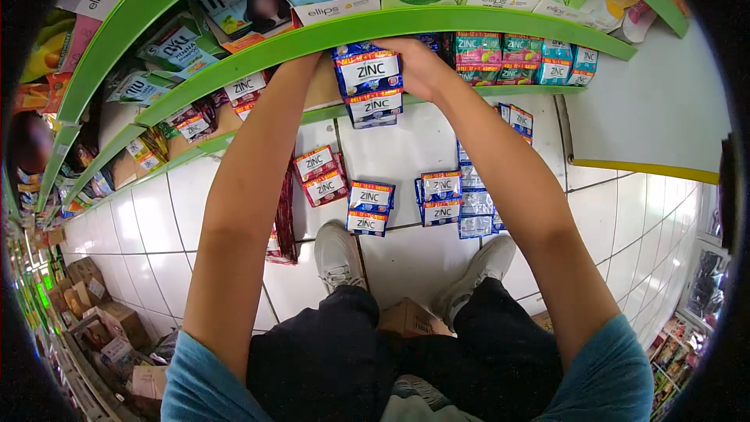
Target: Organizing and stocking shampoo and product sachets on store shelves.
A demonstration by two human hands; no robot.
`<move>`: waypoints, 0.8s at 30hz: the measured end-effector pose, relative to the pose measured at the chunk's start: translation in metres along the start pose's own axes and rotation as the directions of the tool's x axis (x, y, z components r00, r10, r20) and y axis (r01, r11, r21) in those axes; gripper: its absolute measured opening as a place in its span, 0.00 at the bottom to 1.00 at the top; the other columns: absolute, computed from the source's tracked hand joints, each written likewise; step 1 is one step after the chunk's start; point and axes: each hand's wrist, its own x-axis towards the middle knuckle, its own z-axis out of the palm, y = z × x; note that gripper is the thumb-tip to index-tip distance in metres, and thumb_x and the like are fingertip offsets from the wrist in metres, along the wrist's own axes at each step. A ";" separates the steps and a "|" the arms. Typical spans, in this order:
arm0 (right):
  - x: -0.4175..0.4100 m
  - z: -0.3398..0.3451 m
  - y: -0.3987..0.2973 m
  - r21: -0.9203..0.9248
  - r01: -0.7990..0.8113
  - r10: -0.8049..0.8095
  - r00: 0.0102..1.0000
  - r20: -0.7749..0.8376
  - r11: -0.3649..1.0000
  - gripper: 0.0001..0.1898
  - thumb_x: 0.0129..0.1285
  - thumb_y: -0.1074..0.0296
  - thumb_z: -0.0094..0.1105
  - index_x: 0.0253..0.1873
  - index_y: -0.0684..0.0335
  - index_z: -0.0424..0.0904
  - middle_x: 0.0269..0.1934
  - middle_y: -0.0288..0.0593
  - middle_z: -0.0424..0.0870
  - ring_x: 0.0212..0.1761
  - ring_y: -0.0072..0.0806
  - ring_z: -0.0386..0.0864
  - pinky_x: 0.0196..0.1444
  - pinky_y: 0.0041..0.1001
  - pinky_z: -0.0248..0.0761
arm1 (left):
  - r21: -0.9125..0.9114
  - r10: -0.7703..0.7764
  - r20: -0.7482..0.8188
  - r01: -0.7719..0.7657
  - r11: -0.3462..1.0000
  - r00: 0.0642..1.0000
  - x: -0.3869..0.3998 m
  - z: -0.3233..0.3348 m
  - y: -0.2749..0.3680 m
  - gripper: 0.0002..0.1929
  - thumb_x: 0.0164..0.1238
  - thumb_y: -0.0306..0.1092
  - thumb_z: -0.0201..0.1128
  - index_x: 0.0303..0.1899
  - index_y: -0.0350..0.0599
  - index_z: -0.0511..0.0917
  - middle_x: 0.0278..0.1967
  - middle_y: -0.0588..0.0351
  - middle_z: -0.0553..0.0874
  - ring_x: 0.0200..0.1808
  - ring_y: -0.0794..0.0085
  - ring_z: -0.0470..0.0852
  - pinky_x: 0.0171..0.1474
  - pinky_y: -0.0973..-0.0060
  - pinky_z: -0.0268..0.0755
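Note:
Both arms reach forward to a low shelf with a green front edge [328,112]. My right hand [413,64] lies against the right side of a bundle of blue Zinc shampoo sachets [370,73], its fingers partly hidden under the upper green shelf edge [410,20]. The bundle hangs over the lower shelf's front. My left hand is hidden beneath the upper shelf, left of the bundle; only the wrist shows. Green-and-pink sachet packs [477,50] and teal sachet packs [556,61] stand to the right on the same shelf. Red sachet packs [246,89] lie to the left.
On the white tiled floor lie red sachet packs [321,176], blue sachet packs [370,208] and more blue packs [442,198] near my shoes. A cardboard box [410,317] sits between my legs. Pouches and Ellips boxes [337,10] fill the shelf above. A yellow-edged white panel [650,171] is at right.

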 end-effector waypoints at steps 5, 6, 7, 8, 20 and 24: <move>-0.005 -0.007 0.001 -0.117 0.059 -0.047 0.994 0.101 0.991 0.15 0.70 0.73 0.63 0.57 0.75 0.80 0.53 0.49 0.88 0.46 0.32 0.87 0.48 0.29 0.82 | 0.154 0.038 -0.004 -0.037 0.987 0.999 -0.005 0.023 0.005 0.25 0.79 0.44 0.54 0.72 0.45 0.69 0.69 0.48 0.76 0.67 0.58 0.76 0.71 0.60 0.68; -0.006 -0.002 0.000 -0.137 0.072 -0.065 0.996 0.057 0.988 0.16 0.70 0.74 0.63 0.58 0.74 0.80 0.53 0.50 0.88 0.46 0.33 0.87 0.49 0.29 0.82 | 0.190 0.050 -0.006 -0.048 0.981 0.999 -0.013 0.021 0.011 0.25 0.79 0.43 0.55 0.71 0.44 0.69 0.69 0.47 0.77 0.66 0.58 0.77 0.71 0.61 0.69; -0.008 0.005 -0.002 -0.157 0.084 -0.083 0.996 0.010 0.984 0.16 0.69 0.75 0.62 0.59 0.74 0.79 0.53 0.51 0.88 0.46 0.33 0.87 0.50 0.29 0.82 | 0.224 0.059 -0.008 -0.055 0.973 0.998 -0.016 0.026 0.012 0.25 0.79 0.43 0.55 0.71 0.44 0.69 0.68 0.47 0.77 0.66 0.58 0.77 0.71 0.61 0.69; -0.010 0.012 -0.003 -0.177 0.094 -0.102 0.994 -0.037 0.980 0.16 0.69 0.76 0.62 0.60 0.74 0.79 0.52 0.51 0.88 0.46 0.33 0.87 0.50 0.30 0.82 | 0.259 0.068 -0.009 -0.063 0.964 0.998 -0.026 0.025 0.017 0.25 0.79 0.42 0.56 0.71 0.44 0.69 0.68 0.47 0.77 0.65 0.58 0.78 0.70 0.61 0.69; 0.013 0.007 -0.010 -0.309 0.207 -0.235 0.970 -0.056 0.928 0.19 0.71 0.79 0.58 0.65 0.74 0.75 0.57 0.54 0.85 0.52 0.33 0.85 0.54 0.30 0.81 | 0.596 0.163 0.034 -0.151 0.789 0.986 -0.113 0.104 0.055 0.24 0.76 0.39 0.62 0.69 0.41 0.71 0.64 0.45 0.81 0.61 0.58 0.82 0.67 0.64 0.74; 0.014 0.000 -0.014 -0.438 0.226 -0.293 0.952 -0.090 0.870 0.20 0.72 0.76 0.58 0.66 0.73 0.74 0.59 0.55 0.84 0.54 0.34 0.84 0.53 0.30 0.80 | 0.763 0.081 0.115 -0.140 0.631 0.990 -0.119 0.111 0.061 0.26 0.76 0.37 0.63 0.70 0.40 0.70 0.66 0.46 0.79 0.61 0.62 0.79 0.66 0.66 0.73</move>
